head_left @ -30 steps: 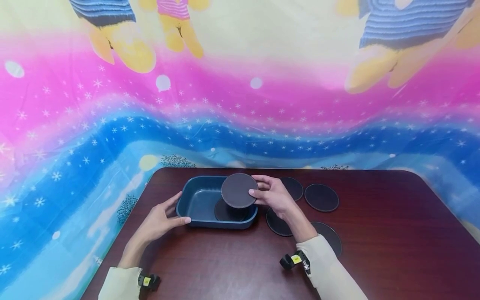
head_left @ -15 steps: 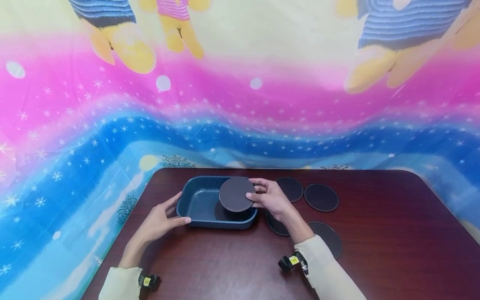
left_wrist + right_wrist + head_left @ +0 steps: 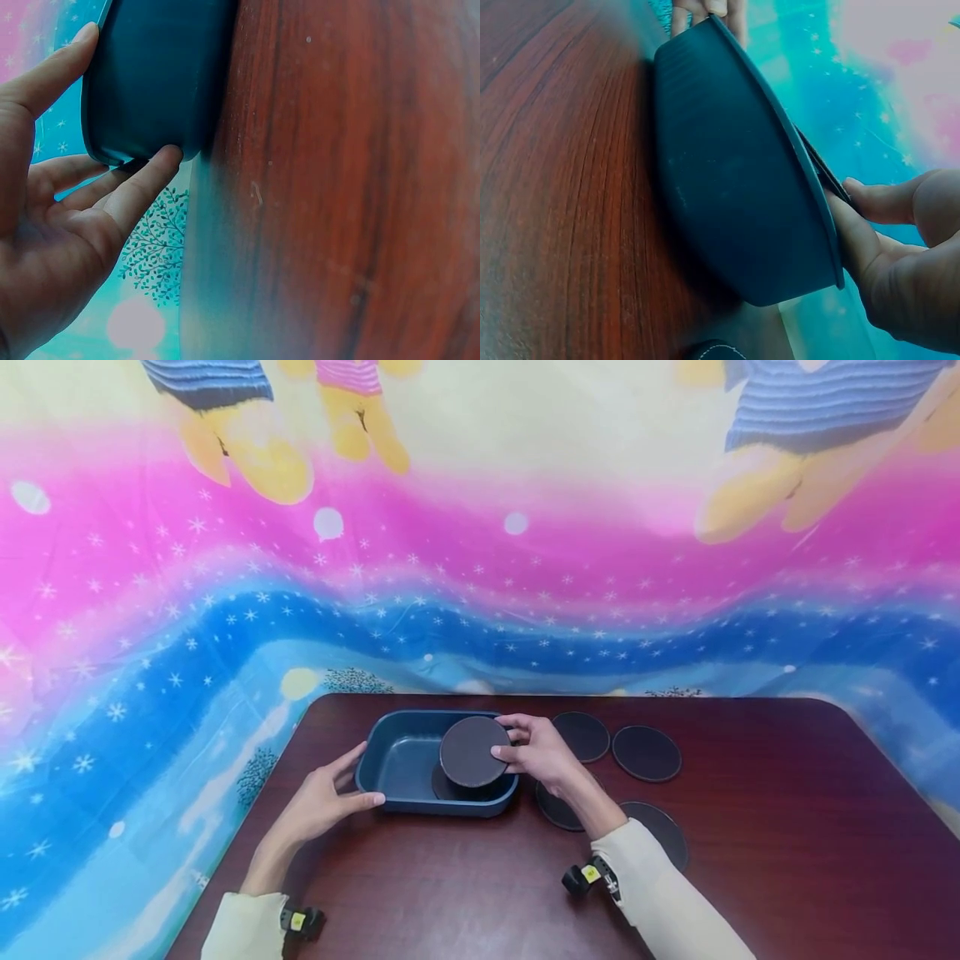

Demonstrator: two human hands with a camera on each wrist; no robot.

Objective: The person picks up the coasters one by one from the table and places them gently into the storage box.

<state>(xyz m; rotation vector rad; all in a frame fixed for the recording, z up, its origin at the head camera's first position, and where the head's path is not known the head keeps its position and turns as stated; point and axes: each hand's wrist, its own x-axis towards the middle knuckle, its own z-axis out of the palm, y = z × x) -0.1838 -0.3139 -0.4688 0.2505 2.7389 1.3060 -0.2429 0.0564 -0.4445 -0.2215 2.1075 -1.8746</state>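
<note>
A dark blue rectangular dish (image 3: pixel 401 760) with rounded corners stands on the table. My left hand (image 3: pixel 318 802) holds its left end, thumb at the near corner and fingers along the side; the left wrist view shows the fingertips against the outer wall (image 3: pixel 150 75). Between thumb and fingers, my right hand (image 3: pixel 540 752) pinches the right edge of a round brown coaster (image 3: pixel 472 752), held tilted over the right half of the dish. In the right wrist view the coaster (image 3: pixel 825 165) shows edge-on above the rim. Another dark coaster (image 3: pixel 444 787) lies inside, mostly hidden beneath it.
Several more round coasters lie on the table right of the dish: one at the back (image 3: pixel 588 739), one farther right (image 3: pixel 647 753), others partly covered by my right arm. The dark red wooden table (image 3: pixel 450 885) ends at a printed cloth backdrop (image 3: pixel 480 568).
The coaster in my right hand has come down slightly and a little left over the dish, then stayed nearly still. My left hand has kept its place on the dish.
</note>
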